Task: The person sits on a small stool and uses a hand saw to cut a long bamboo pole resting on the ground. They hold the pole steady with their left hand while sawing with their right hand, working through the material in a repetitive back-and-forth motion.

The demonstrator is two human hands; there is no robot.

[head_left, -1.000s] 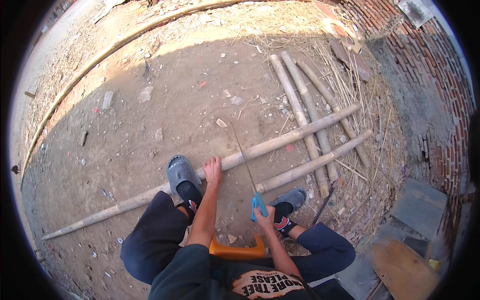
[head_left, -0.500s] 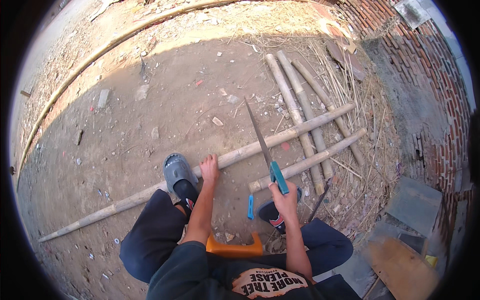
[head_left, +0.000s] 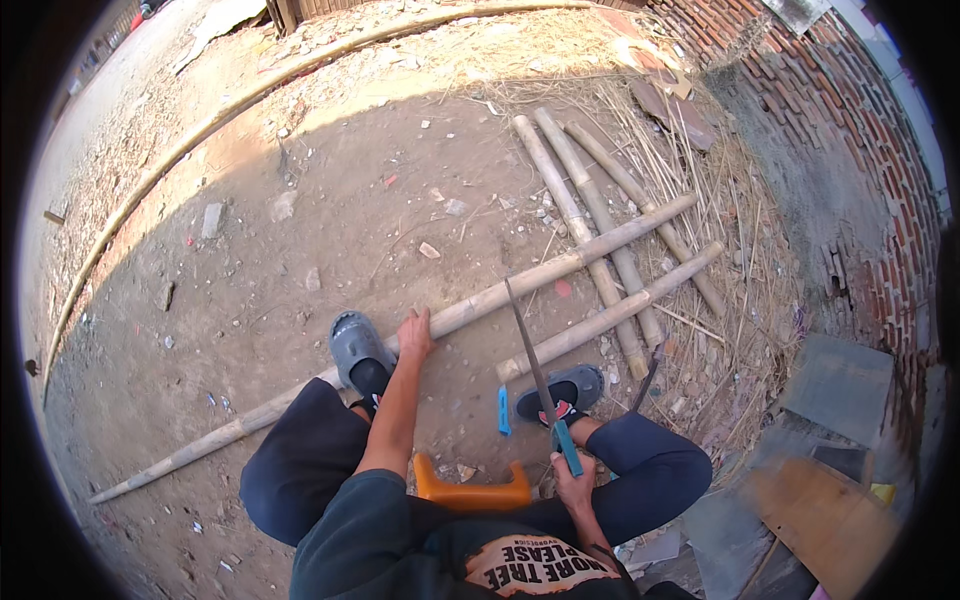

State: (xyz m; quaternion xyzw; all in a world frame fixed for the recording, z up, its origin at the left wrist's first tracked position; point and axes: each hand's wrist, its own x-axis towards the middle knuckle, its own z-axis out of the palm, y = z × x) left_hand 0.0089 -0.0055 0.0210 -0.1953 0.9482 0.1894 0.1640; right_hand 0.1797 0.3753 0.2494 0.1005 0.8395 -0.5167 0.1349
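A long bamboo pole (head_left: 480,307) slopes from lower left to upper right across the ground. My left hand (head_left: 414,334) is closed over it, just right of my left foot in a grey clog (head_left: 356,340), which presses against the pole. My right hand (head_left: 574,482), low near my right knee, grips the teal handle of a handsaw (head_left: 541,385). The saw's long blade points away from me, and its tip overlaps the pole right of my left hand; whether it touches cannot be told. A shorter bamboo piece (head_left: 610,322) lies beyond my right foot.
Several cut bamboo lengths (head_left: 567,185) lie under the pole's right end. A blue cutter-like tool (head_left: 504,410) rests between my feet, and an orange stool (head_left: 470,492) is beneath me. Straw (head_left: 735,215), boards (head_left: 820,520) and a brick wall (head_left: 850,150) are at right.
My right hand has drawn the saw back toward my body, bringing the blade tip from beyond the pole to about its line. My left hand stays on the pole. The view has shifted slightly.
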